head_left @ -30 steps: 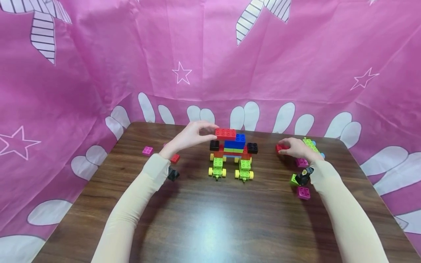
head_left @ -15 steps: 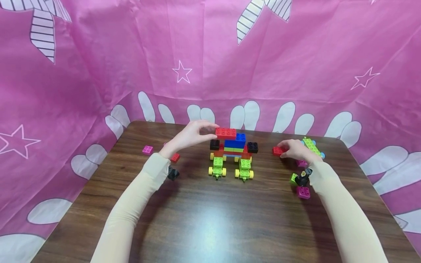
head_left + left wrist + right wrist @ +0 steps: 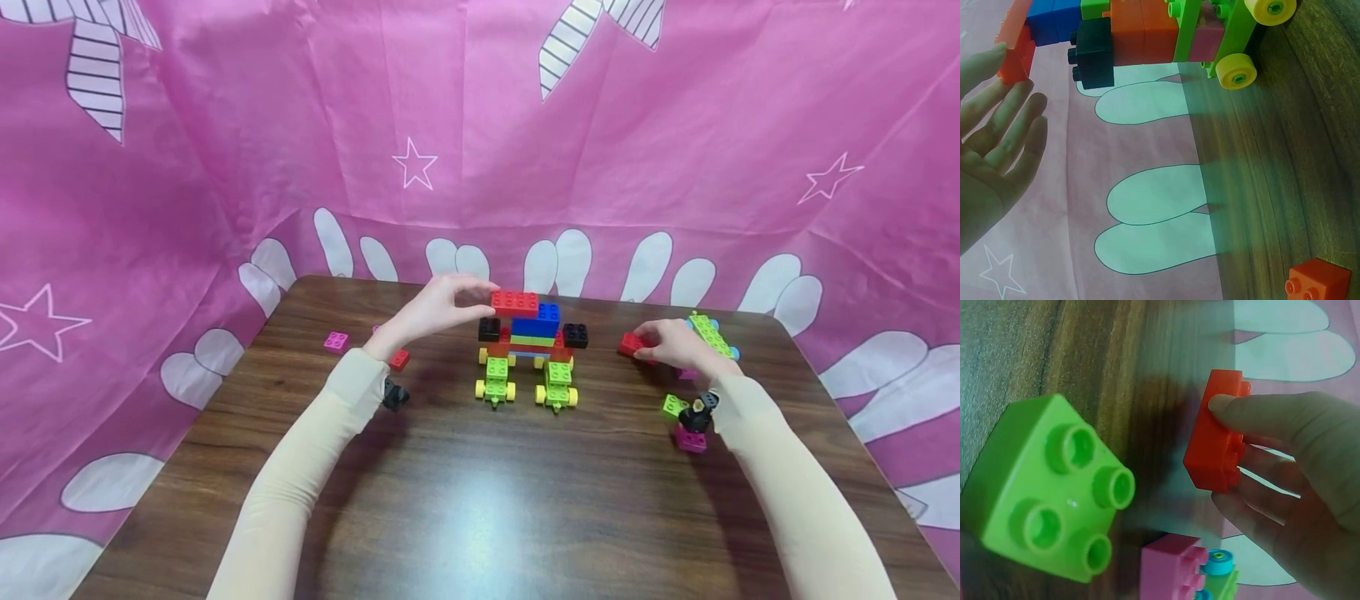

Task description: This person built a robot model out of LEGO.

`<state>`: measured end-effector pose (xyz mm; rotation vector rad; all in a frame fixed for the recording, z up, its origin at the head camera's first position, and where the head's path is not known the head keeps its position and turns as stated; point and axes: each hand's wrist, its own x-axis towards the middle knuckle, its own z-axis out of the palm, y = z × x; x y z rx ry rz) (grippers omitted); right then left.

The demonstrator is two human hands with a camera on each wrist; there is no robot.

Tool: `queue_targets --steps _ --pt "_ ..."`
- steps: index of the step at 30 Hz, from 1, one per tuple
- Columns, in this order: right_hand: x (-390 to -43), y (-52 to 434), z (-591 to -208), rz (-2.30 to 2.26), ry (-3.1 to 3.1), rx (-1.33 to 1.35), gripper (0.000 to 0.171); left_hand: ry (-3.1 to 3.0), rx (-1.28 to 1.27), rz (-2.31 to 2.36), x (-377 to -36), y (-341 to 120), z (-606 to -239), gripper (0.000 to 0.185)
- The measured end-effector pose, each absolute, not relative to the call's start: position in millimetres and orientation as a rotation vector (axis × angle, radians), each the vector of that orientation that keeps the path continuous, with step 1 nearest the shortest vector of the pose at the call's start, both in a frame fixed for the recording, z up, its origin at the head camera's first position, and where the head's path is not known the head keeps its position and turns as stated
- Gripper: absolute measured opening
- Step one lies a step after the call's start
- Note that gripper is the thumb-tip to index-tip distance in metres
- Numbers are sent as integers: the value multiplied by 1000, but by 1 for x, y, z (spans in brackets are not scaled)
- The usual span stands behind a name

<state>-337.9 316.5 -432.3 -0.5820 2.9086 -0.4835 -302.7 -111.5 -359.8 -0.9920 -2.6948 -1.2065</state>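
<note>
Red plastic is sitting between the thumb and fingers of the right hand [image 3: 678, 344]: a small red brick [image 3: 630, 343], pinched at its end and hovering low over the right side of the table [image 3: 465, 500]. Just behind that hand, a green plate [image 3: 711, 335] is lying flat, and nearer the person a green brick [image 3: 672, 406], a black piece [image 3: 699, 410] and a magenta brick [image 3: 690, 439] are clustering by the wrist. Across the table, the left hand [image 3: 435, 310] is touching the long red brick [image 3: 514, 303] crowning the model [image 3: 531, 350], fingertips at its left end, fingers only loosely bent. That model is standing mid-table on yellow wheels [image 3: 495, 393]. Left of it, a pink brick [image 3: 337, 342] and another red brick [image 3: 400, 360] are lying apart on the wood.
</note>
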Motion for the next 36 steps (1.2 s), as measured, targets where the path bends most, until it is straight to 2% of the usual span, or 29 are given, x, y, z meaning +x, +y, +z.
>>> queue_targets --steps 7,14,22,36 --pt "-329 311 -417 -464 2969 -670 41 -2676 -1007 -1228 -304 -112 -362 40" --pt "-323 299 -396 -428 3016 -842 32 -2668 -999 -1209 -303 -113 -362 40" --pt "-314 281 -371 -415 3046 -983 32 -2655 -990 -1229 -303 -112 -363 40" --pt "-304 254 -337 -409 3062 -1058 34 -2652 -987 -1232 -304 -112 -366 41"
